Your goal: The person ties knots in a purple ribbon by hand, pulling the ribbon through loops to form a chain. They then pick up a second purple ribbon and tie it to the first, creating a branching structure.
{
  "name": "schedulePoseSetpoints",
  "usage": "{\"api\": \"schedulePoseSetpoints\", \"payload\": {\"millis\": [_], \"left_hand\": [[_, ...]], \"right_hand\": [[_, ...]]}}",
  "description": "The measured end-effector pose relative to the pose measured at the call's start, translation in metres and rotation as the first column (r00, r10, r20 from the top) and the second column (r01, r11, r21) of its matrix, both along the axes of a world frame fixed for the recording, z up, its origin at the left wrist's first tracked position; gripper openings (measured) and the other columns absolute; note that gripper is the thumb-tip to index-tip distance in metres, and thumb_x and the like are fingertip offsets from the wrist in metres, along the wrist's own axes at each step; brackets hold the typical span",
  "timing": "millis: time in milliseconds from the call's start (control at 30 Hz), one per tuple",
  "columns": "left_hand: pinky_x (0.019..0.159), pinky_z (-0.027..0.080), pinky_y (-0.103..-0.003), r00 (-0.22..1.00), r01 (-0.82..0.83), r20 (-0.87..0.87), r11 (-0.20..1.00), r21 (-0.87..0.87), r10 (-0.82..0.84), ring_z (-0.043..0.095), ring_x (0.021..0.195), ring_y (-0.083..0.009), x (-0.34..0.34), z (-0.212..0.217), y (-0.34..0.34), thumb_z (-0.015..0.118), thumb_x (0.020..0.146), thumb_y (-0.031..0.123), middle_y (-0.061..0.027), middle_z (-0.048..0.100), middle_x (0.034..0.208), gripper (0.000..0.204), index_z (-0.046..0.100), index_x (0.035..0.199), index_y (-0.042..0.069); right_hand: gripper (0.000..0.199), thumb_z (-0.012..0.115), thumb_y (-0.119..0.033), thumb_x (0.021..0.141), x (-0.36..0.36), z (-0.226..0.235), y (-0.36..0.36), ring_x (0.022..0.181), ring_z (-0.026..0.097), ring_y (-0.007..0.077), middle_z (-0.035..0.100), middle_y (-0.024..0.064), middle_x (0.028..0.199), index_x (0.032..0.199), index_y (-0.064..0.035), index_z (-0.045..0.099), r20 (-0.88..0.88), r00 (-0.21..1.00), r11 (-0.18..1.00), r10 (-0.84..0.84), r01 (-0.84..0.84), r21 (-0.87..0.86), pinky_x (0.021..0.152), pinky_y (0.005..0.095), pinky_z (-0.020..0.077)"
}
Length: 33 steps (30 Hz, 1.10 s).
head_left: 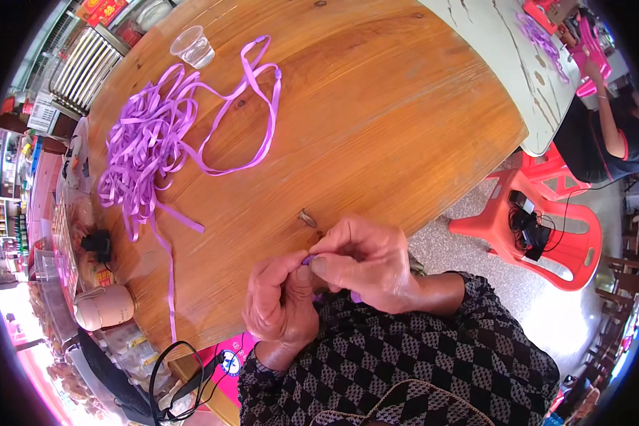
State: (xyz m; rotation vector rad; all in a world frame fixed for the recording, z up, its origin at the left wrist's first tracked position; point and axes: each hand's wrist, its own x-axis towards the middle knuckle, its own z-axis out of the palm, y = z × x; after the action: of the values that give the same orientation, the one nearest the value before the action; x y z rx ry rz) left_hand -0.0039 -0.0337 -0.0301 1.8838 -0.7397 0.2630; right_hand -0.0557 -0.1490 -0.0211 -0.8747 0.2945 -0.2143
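My left hand (284,297) and my right hand (369,264) meet at the near edge of the wooden table, fingertips pinched together. Between them shows a small bit of purple ribbon (307,260), and another purple scrap peeks out below my right hand. Most of what they hold is covered by the fingers. A tangled heap of purple ribbon (145,135) lies on the left of the table, with one loop reaching toward the middle. One strand of it runs down over the near left edge.
A clear plastic cup (193,48) stands beyond the ribbon heap. At the right, a red plastic chair (522,227) bears black cables and a small device. Another person (607,135) sits by a white table (525,71) with purple ribbon on it. A pink container (105,307) sits lower left.
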Motion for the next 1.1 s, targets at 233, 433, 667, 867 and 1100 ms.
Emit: {"api": "schedulePoseSetpoints", "payload": {"millis": [233, 433, 667, 867, 1100], "left_hand": [[0.061, 0.042, -0.025, 0.986, 0.041, -0.154, 0.994, -0.102, -0.056, 0.051, 0.067, -0.0146, 0.0, 0.0, 0.004, 0.058, 0.081, 0.003, -0.0074, 0.055, 0.076, 0.007, 0.056, 0.085, -0.002], [0.061, 0.044, -0.026, 0.997, 0.081, -0.018, 0.997, 0.011, -0.081, 0.053, 0.067, -0.0159, 0.002, 0.001, 0.006, 0.057, 0.08, 0.0, -0.0102, 0.055, 0.077, 0.003, 0.055, 0.081, -0.001], [0.054, 0.046, -0.026, 0.995, 0.073, -0.072, 0.997, -0.003, -0.073, 0.059, 0.063, -0.0208, 0.004, -0.004, 0.007, 0.064, 0.076, 0.003, -0.0127, 0.06, 0.074, 0.01, 0.059, 0.084, 0.002], [0.065, 0.043, -0.024, 0.93, 0.005, -0.355, 0.972, -0.234, -0.09, 0.052, 0.07, -0.0133, 0.002, -0.001, -0.003, 0.059, 0.08, 0.003, -0.0084, 0.056, 0.079, 0.006, 0.055, 0.082, -0.001], [0.066, 0.042, -0.023, 0.93, 0.051, -0.339, 0.963, -0.266, -0.143, 0.052, 0.071, -0.012, 0.009, 0.006, 0.002, 0.06, 0.081, 0.006, -0.0062, 0.056, 0.08, 0.011, 0.056, 0.087, -0.002]], "right_hand": [[0.013, 0.061, 0.002, 0.077, 0.006, -0.017, -0.011, 0.052, 0.055, 0.017, 0.057, 0.0094, 0.067, 0.089, 0.0021, 0.056, 0.431, 0.902, 0.572, 0.011, 0.348, -0.743, 0.046, 0.027, 0.0417], [0.016, 0.061, 0.006, 0.072, 0.008, -0.025, -0.014, 0.05, 0.053, 0.0232, 0.056, 0.0098, 0.066, 0.087, 0.0023, 0.055, 0.544, 0.836, 0.373, 0.069, 0.484, -0.792, 0.041, 0.0308, 0.0392], [0.017, 0.062, 0.005, 0.071, 0.007, -0.029, -0.015, 0.05, 0.053, 0.0233, 0.053, 0.009, 0.063, 0.085, 0.0001, 0.054, 0.448, 0.884, 0.412, 0.133, 0.362, -0.836, 0.042, 0.031, 0.039], [0.017, 0.065, -0.004, 0.074, 0.021, -0.023, -0.014, 0.054, 0.056, 0.0231, 0.057, 0.0099, 0.068, 0.088, -0.0008, 0.055, 0.493, 0.868, 0.55, 0.056, 0.385, -0.741, 0.046, 0.03, 0.0415], [0.017, 0.067, -0.008, 0.074, 0.02, -0.008, -0.023, 0.056, 0.057, 0.0214, 0.059, 0.0091, 0.067, 0.086, 0.0, 0.058, 0.366, 0.927, 0.532, 0.083, 0.269, -0.803, 0.047, 0.0286, 0.0422]]}}
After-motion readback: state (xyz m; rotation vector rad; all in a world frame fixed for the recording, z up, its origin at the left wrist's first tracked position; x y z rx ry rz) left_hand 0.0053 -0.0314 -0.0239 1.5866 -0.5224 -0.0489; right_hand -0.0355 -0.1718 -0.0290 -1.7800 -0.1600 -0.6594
